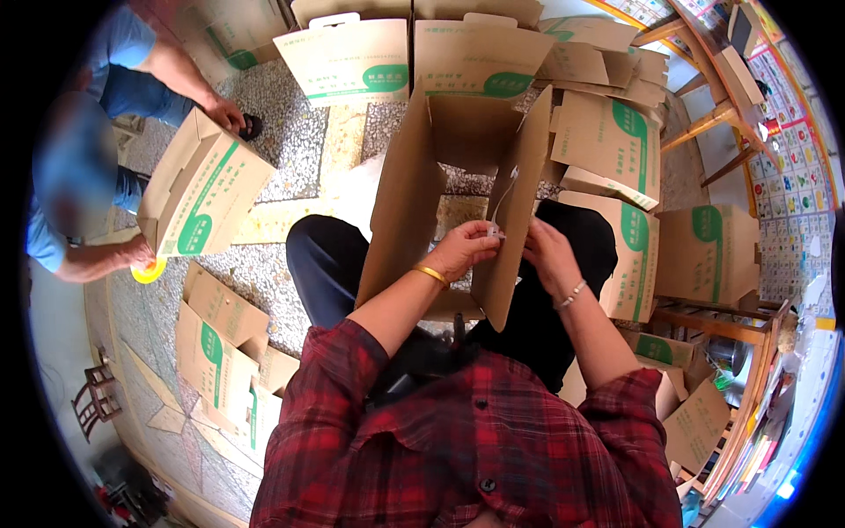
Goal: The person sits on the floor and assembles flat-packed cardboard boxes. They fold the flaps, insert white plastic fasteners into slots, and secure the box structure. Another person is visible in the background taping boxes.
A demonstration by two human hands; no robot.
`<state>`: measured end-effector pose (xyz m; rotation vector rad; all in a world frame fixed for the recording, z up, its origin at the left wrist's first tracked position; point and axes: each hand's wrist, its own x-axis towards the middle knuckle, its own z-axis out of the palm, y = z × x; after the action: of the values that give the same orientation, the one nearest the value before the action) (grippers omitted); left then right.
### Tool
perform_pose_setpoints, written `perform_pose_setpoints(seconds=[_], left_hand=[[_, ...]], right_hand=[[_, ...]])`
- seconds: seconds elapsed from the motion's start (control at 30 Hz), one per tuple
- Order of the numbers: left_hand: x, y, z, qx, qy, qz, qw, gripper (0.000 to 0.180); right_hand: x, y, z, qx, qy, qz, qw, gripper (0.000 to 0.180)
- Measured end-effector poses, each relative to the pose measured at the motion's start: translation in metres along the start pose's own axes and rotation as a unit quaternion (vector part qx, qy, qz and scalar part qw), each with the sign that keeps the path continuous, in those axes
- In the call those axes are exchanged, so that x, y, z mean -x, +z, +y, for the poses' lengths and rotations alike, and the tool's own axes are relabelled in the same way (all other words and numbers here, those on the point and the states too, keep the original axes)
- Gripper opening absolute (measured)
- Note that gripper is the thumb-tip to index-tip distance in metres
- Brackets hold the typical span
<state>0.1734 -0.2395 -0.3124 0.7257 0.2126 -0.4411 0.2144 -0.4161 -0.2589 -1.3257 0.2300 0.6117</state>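
An open cardboard box (407, 211) stands upright between my knees, with no bottom closed, so the floor shows through it. My left hand (462, 252) is inside it, its fingertips pinching a small clear plastic piece (495, 232) against the inner side of the right wall. A thin white strip (503, 195) runs from that piece up along the wall. My right hand (554, 261) is at the outer face of the same wall, opposite the left. Its fingers are curled together there; whatever lies between them is hidden.
At the left a co-worker's hands hold another cardboard box (208, 189). Flattened cartons (216, 365) lie at the lower left. More cartons (616, 145) stand along the right and far sides (352, 66). A wooden stool (704, 114) is at the far right.
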Motion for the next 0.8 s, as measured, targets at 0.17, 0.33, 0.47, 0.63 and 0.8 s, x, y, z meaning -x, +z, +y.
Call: perform_pose_setpoints(seconds=[0.17,0.33,0.47,0.63,0.8], left_hand=[[-0.002,0.001,0.003,-0.015,-0.01,-0.023,1.0,0.02],[0.0,0.005,0.01,0.009,-0.035,-0.032,0.999,0.019],[0.002,0.004,0.009,-0.008,-0.039,-0.06,0.997,0.02],[0.003,0.004,0.008,-0.107,-0.057,-0.075,0.99,0.02],[0.012,0.016,0.017,-0.234,-0.054,-0.047,0.97,0.027]], right_hand=[[-0.018,0.004,0.017,-0.095,0.013,0.012,0.995,0.021],[-0.02,0.001,0.019,-0.163,0.014,-0.022,0.986,0.013],[-0.013,0.005,0.019,-0.2,-0.024,-0.037,0.979,0.013],[-0.012,0.004,0.018,-0.231,-0.008,-0.098,0.968,0.014],[-0.009,0.009,0.012,-0.19,0.005,-0.042,0.981,0.014]])
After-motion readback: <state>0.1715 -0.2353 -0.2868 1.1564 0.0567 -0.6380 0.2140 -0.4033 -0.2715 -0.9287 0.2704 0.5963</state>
